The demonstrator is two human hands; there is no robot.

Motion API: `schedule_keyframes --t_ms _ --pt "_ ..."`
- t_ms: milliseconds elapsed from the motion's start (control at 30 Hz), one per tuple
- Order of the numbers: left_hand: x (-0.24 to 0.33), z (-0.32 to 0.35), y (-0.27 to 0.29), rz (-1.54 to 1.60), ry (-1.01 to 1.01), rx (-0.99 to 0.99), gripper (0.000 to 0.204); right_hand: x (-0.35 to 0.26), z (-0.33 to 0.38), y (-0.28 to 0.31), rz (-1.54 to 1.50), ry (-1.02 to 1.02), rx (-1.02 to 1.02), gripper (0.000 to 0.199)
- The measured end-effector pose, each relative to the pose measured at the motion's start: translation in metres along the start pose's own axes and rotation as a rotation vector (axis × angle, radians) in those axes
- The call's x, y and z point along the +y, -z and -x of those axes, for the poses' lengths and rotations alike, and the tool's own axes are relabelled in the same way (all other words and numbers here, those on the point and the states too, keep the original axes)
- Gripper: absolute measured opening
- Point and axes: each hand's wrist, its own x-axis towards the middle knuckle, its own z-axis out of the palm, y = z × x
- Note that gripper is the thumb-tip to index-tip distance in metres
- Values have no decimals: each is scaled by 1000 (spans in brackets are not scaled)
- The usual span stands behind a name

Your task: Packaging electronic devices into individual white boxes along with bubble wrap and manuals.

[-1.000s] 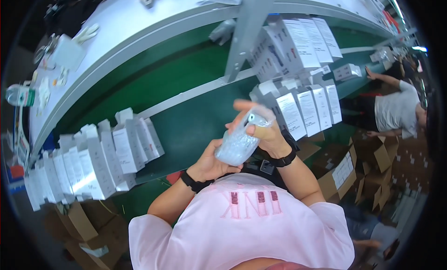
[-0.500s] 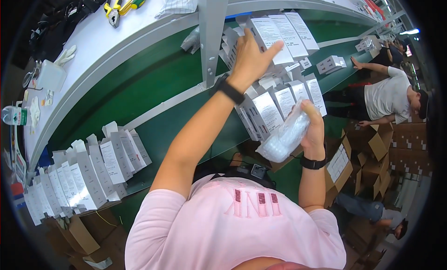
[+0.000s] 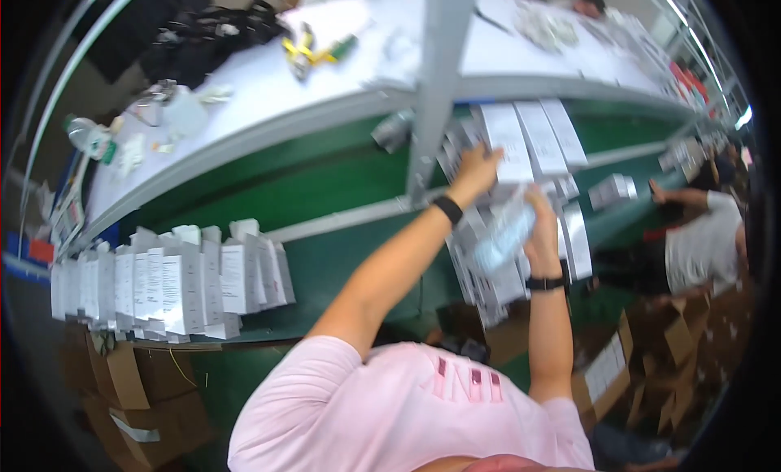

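My right hand (image 3: 543,226) is closed around a pale pouch of clear bubble wrap (image 3: 503,234) with something bluish-white inside that I cannot make out. It holds the pouch above the near row of white cartons (image 3: 576,243). My left hand (image 3: 474,173) reaches to the far row and is closed on the left edge of a white carton (image 3: 506,140), thumb on its printed face and fingers at its side. Motion blurs the fingertips. More upright white cartons (image 3: 547,139) stand right beside that one.
A long row of open-flapped white cartons (image 3: 175,281) lines the green bench (image 3: 342,265) at left. A grey post (image 3: 439,82) rises by my left hand. Pliers (image 3: 303,53) lie on the white upper shelf. A co-worker (image 3: 700,244) stands at right near open brown boxes (image 3: 659,366).
The view has swung, so the scene sits lower and further right. My left hand's spread fingers have drawn in at the carton's edge. My right hand has brought the wrapped pouch nearer the far row.
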Motion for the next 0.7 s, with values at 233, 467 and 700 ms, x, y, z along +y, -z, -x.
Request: schedule_keyframes --t_ms 233,467,700 --pt "33 44 31 353 43 -69 63 -3 41 -25 131 9 -95 55" --pt "50 86 67 585 101 -317 59 -31 85 -2 152 -7 -122 41" --pt "62 164 166 776 329 -690 60 -56 116 4 197 -125 -138 34"
